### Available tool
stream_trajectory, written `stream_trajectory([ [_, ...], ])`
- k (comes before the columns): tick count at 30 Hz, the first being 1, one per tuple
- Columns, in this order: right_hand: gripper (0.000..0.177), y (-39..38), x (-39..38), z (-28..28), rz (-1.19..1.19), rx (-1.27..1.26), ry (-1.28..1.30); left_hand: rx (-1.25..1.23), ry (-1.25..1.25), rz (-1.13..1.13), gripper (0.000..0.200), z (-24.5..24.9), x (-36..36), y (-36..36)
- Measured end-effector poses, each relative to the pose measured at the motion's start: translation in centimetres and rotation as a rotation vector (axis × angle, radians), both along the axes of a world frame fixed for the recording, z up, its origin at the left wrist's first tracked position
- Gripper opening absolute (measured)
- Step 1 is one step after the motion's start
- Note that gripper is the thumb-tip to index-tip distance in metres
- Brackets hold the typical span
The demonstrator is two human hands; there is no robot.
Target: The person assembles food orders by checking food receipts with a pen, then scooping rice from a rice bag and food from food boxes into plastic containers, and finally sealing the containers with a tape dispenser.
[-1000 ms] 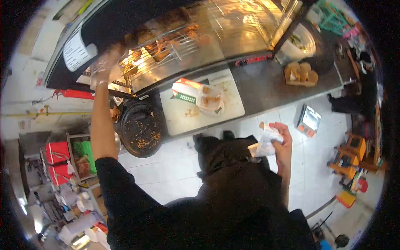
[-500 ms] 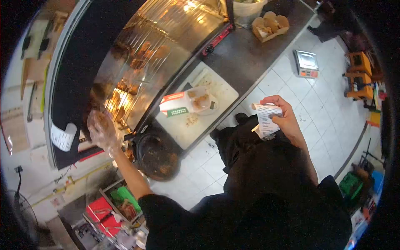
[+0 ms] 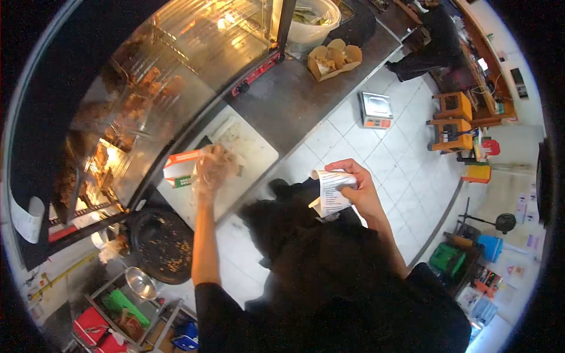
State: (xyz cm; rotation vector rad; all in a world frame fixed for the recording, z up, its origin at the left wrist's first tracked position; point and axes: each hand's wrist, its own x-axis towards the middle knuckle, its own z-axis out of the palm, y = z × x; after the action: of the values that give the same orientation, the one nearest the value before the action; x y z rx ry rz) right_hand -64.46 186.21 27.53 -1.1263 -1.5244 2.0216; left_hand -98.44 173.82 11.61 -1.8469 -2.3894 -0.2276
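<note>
My left hand [image 3: 213,169], in a clear plastic glove, is over a paper food box [image 3: 182,155] with orange, white and green print. Motion smears its fingers, and the hand covers most of the box and what lies in it. The box rests on a white cutting board [image 3: 254,144] streaked with crumbs and grease. Off to the right, in front of my body, my right hand [image 3: 360,189] is bare and closed on a curled printed receipt [image 3: 334,197], pinched between thumb and fingers.
A lit warming cabinet [image 3: 170,76] with browned food runs along the left. Close to the board is a black pan [image 3: 159,241] with crumbs. On the dark counter [image 3: 294,106] stand a brown paper tray [image 3: 332,59] and a plastic tub [image 3: 309,32]. A scale [image 3: 375,110] appears beyond the counter edge.
My left hand has moved from the cabinet's front to the food box on the board. My right hand still holds the receipt. The whole view has shifted, with more of the room's right side showing.
</note>
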Motion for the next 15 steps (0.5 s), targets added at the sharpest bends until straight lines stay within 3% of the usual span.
stream_trajectory([
  [1, 0.051, 0.0, 0.1, 0.0, -0.031, 0.02, -0.008, 0.059, -0.049, -0.168, 0.024, -0.4, -0.2, 0.3],
  [2, 0.051, 0.2, 0.4, -0.1, -0.012, 0.02, -0.018, 0.06, -0.059, -0.149, 0.024, -0.7, 0.2, 0.8],
  [4, 0.05, -0.1, 0.7, -0.6, -0.068, -0.031, 0.003, -0.036, -0.313, 0.157, 0.029, 1.7, 1.1, 1.7],
  [9, 0.049, 0.2, 1.0, -1.6, -0.028, -0.059, 0.021, -0.16, -0.379, 0.276, 0.037, 7.0, 2.0, 2.0],
  [12, 0.049, 0.4, 0.7, -2.0, -0.012, -0.071, 0.061, -0.108, -0.463, 0.169, 0.032, 3.2, 0.6, 1.4],
  [15, 0.049, 1.0, 0.9, -2.3, -0.003, -0.078, 0.095, -0.271, -0.253, 0.177, 0.028, -2.0, -1.6, -0.8],
])
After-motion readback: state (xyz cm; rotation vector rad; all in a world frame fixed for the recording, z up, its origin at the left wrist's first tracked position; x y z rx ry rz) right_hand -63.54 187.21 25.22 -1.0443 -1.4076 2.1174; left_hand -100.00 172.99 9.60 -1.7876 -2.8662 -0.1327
